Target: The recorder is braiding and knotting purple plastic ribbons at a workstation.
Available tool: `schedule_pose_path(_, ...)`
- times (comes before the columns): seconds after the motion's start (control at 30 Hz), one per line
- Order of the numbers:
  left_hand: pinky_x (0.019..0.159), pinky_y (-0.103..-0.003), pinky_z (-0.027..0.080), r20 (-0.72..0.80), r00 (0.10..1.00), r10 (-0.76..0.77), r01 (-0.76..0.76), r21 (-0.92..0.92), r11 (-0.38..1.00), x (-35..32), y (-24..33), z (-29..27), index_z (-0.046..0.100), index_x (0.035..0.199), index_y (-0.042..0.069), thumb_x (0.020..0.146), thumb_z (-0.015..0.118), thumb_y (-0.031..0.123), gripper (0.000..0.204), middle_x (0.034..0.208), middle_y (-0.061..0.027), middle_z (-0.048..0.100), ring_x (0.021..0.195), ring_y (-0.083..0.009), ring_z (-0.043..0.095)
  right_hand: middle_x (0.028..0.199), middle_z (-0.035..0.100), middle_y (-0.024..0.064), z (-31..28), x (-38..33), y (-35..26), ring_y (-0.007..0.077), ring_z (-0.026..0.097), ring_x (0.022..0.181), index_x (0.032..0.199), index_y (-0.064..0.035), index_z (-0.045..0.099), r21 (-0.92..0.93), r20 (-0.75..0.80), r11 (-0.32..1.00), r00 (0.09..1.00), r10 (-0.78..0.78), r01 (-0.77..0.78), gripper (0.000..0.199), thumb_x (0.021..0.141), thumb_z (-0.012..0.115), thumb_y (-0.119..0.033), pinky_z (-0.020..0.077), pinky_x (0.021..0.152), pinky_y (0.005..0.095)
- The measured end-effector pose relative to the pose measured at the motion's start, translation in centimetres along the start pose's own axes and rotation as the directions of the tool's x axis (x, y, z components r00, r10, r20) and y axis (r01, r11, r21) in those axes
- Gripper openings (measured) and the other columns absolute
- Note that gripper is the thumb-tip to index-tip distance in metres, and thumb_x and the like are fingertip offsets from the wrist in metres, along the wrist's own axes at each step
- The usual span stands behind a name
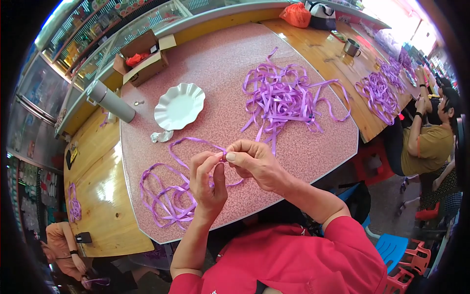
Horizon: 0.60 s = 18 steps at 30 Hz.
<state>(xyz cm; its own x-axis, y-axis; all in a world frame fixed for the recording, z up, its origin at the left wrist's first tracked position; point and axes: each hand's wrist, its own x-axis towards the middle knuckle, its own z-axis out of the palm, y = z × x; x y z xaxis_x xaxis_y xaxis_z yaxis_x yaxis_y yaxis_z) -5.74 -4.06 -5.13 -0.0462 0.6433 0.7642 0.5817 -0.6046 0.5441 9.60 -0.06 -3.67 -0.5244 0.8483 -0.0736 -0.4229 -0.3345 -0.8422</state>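
Over the near part of the pink speckled table, my left hand (208, 183) and my right hand (257, 164) meet, fingertips pinched together on a narrow purple ribbon (197, 140). The ribbon loops out leftward from my fingers; the exact spot between the fingertips is mostly covered by them. Below and left of my left hand lies a loose coil of purple ribbon (171, 207). A large tangled heap of purple ribbon (281, 100) is spread beyond my right hand, with strands trailing toward the right edge.
A white scalloped plate (179, 105), crumpled tissue (162, 136), grey flask (111, 101) and open cardboard box (147, 68) stand on the far left. On the right wooden table are a metal mug (351, 47) and more ribbon (377, 95). Other people sit at both sides.
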Motion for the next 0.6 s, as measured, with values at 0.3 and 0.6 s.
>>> schedule_pose_path(0.3,0.078,-0.039,0.049,0.047,0.998,-0.045,0.044,0.030,0.999,0.1,-0.4,-0.6,0.062,0.101,0.004,0.082,0.073,-0.004,0.024,0.095,-0.0127,0.063,0.087,-0.0291,0.062,0.078,0.056,-0.0048,-0.5,-0.5,0.0,0.0044,0.052,0.066,0.103,-0.0014,0.068,-0.443,-0.016,0.877,0.976,-0.215,0.186,0.012,0.093,0.069,-0.009,0.0421,0.056,0.0209)
schedule_pose_path(0.6,0.078,-0.039,0.046,0.169,0.974,-0.150,0.153,-0.008,0.988,-0.6,-0.2,0.0,0.063,0.097,0.005,0.082,0.075,0.001,0.020,0.094,-0.0122,0.063,0.087,-0.0291,0.061,0.085,0.063,0.0095,-1.5,-2.2,-0.8,0.0223,0.066,0.073,0.100,-0.0050,0.071,-0.900,0.208,0.237,0.840,-0.502,0.365,0.017,0.083,0.073,-0.005,0.0531,0.064,0.0327)
